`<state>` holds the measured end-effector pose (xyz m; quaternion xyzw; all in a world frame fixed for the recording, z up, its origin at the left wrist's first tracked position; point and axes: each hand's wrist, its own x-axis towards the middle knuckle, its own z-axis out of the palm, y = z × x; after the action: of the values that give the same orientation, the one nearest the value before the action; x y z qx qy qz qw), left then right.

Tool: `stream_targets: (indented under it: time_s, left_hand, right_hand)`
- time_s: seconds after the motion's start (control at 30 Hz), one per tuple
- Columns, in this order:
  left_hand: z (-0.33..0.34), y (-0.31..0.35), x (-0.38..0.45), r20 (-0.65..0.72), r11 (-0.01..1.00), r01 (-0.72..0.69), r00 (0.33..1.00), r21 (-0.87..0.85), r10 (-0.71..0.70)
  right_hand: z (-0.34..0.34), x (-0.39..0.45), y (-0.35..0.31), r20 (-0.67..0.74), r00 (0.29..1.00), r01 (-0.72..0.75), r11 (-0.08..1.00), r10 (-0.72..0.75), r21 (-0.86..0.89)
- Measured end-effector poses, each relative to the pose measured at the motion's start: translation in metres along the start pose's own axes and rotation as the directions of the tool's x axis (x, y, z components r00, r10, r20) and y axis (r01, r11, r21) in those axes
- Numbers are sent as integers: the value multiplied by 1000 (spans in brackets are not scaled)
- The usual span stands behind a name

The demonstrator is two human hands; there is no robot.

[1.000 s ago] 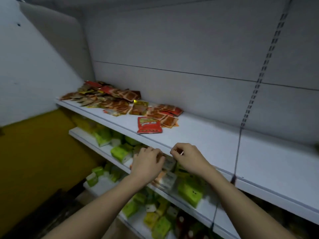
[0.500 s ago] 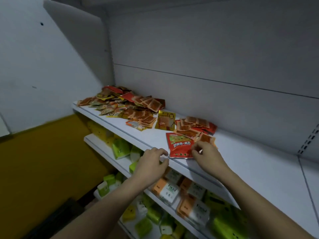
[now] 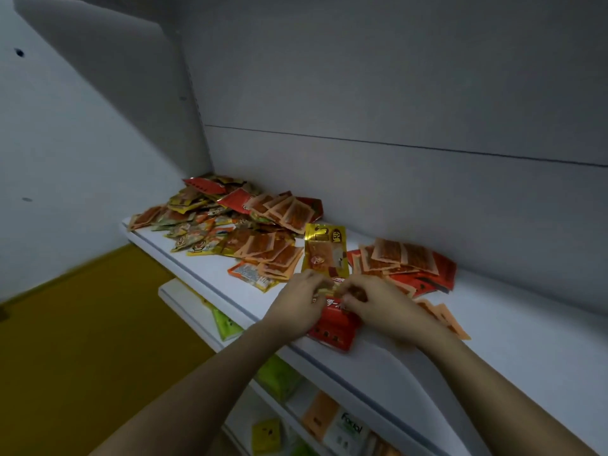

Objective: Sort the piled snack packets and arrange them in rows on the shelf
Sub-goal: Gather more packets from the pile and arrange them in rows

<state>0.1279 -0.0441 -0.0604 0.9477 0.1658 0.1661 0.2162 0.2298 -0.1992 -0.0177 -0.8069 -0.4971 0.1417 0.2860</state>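
Lying at the shelf's front edge, a red packet is pinched at its top by both the left hand and right hand. A gold packet lies just behind. The large pile fills the shelf's left end; a smaller orange heap sits toward the back.

Below the top board, a lower shelf holds green packs, an orange pack beside a white "Facial" pack, and a yellow box, near a yellow wall panel.
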Motion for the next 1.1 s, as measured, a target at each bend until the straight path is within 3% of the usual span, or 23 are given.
stream_targets:
  time_s: [0.13,0.27,0.53,0.9,1.0,1.1]
  left_hand:
    - [-21,-19,9,-96,997,-55,994,46,59]
    - [-49,-51,20,-224,998,48,974,51,-36]
    - [-88,-152,26,-380,969,245,895,-20,-234]
    - [-179,-355,44,-499,945,282,803,-165,-326]
    - [-190,-394,55,-467,955,229,835,-188,-292]
    - [-192,-421,73,-425,992,102,896,-75,-125]
  right_hand:
    - [-6,31,2,-103,994,-18,1000,20,25]
    - [-3,74,-2,-172,984,-48,999,51,21]
    - [46,155,-67,-102,995,6,998,1,68]
    - [162,313,-191,-32,999,28,970,-21,240]
    - [183,346,-214,43,995,-100,919,90,381]
    - [190,365,-225,53,984,-176,875,171,452]
